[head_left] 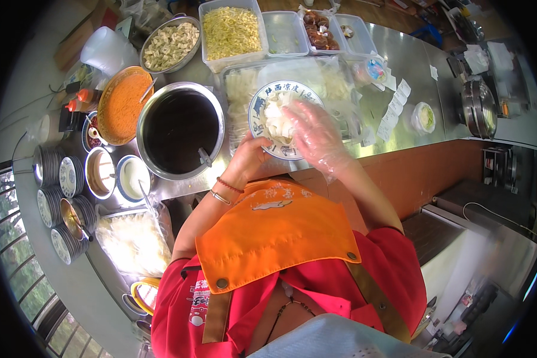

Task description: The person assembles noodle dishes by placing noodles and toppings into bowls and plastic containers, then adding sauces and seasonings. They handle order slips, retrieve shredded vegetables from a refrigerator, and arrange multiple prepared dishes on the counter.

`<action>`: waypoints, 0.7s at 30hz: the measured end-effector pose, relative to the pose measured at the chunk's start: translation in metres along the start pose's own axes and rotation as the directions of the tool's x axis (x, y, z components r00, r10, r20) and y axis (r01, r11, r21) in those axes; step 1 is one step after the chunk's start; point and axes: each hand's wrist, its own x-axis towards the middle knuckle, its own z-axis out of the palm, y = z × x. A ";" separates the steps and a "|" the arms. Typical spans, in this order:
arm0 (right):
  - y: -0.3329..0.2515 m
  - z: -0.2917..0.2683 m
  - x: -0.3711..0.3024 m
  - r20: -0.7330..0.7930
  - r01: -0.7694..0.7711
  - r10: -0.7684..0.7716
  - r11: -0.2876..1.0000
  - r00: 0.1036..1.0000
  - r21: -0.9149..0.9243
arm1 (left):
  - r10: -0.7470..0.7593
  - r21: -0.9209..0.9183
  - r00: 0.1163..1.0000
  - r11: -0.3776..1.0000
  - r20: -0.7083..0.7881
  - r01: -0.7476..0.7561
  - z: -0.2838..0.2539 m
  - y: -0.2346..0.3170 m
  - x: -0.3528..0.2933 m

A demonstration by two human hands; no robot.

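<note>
A white bowl (296, 151) with blue markings on its rim is above the near edge of the steel counter. My left hand (250, 156), bare and wearing bracelets at the wrist, grips the bowl's lower left rim. White, wide noodle-like strips (275, 121) lie in the bowl. Over its right side is my right hand (315, 132), in a clear plastic glove. Its fingers stretch across the strips and touch them; the fingertips are partly blurred by the glove. Behind the bowl sits a wide clear tray (355, 122) with pale, plastic-covered contents.
To the left stand a steel basin (219, 119) of dark liquid and an orange bowl (104, 113) of reddish sauce. Stacked plates (52, 206) are further left. At the back are a tub (206, 45) of yellowish shreds and a bowl (191, 59) of pale cubes. Paper slips (394, 110) lie right.
</note>
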 end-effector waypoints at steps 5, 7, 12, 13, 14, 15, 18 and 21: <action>0.010 -0.008 -0.007 -0.099 -0.104 0.110 0.993 0.989 0.059 | 0.032 0.044 0.999 0.999 -0.023 -0.031 0.004 0.001 -0.007; 0.007 0.001 -0.001 -0.025 -0.063 0.064 0.997 0.998 0.036 | 0.035 0.057 0.999 0.998 -0.029 -0.034 0.003 0.001 -0.011; 0.008 -0.005 0.011 -0.018 -0.050 0.058 0.953 0.998 0.297 | 0.031 0.012 0.998 0.999 -0.049 -0.031 -0.002 0.001 -0.023; 0.006 -0.011 0.014 0.025 -0.137 0.143 0.866 0.989 0.480 | 0.035 0.002 0.997 0.999 -0.072 -0.035 -0.002 0.003 -0.030; 0.005 -0.024 0.019 0.048 -0.184 0.199 0.748 0.979 0.637 | 0.034 -0.037 0.997 0.999 -0.073 -0.037 -0.002 0.004 -0.037; 0.018 -0.018 0.020 -0.039 -0.152 0.237 0.731 0.971 0.665 | 0.038 -0.078 0.996 0.996 -0.075 -0.044 -0.001 0.004 -0.045; 0.043 -0.004 0.033 0.031 -0.293 0.462 0.510 0.887 0.809 | 0.080 -0.155 0.987 0.983 -0.138 -0.101 -0.013 0.003 -0.078; 0.040 0.026 0.056 0.039 -0.197 0.228 0.727 0.973 0.658 | 0.227 -0.202 0.950 0.941 -0.215 -0.271 -0.043 -0.021 -0.113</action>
